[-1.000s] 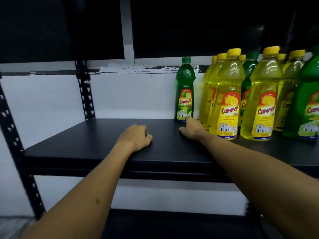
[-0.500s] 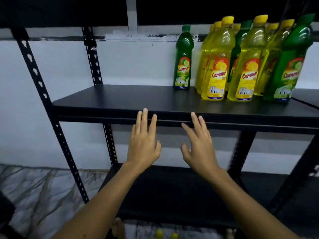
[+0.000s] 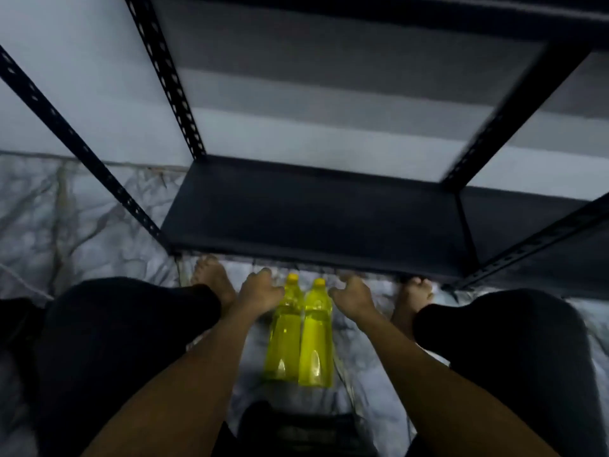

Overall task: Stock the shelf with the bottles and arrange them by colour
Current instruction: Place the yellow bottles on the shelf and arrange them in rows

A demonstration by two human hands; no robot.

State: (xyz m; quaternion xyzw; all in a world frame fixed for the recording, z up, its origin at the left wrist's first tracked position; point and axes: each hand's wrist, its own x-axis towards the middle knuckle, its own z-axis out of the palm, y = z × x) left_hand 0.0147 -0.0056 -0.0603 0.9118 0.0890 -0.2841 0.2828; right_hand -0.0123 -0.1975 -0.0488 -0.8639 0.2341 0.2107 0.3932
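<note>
Two yellow bottles lie side by side on the marble floor between my feet, caps pointing toward the shelf: the left yellow bottle (image 3: pixel 285 338) and the right yellow bottle (image 3: pixel 315 341). My left hand (image 3: pixel 260 291) hovers just left of the left bottle's neck with fingers curled and apart. My right hand (image 3: pixel 352 295) hovers just right of the other bottle's neck, also spread. Neither hand grips anything. The black shelf's bottom board (image 3: pixel 313 212) lies bare just beyond them. The stocked upper shelf is out of view.
Black slotted uprights (image 3: pixel 164 77) frame the shelf at left and right. My bare feet (image 3: pixel 212 278) rest on the marble floor (image 3: pixel 66 219) at the shelf's front edge, knees in dark trousers on both sides. A dark object (image 3: pixel 296 427) sits at the bottom.
The view dropped from the stocked upper shelf to the floor. Both hands came down from the shelf edge to either side of two yellow bottles lying on the floor.
</note>
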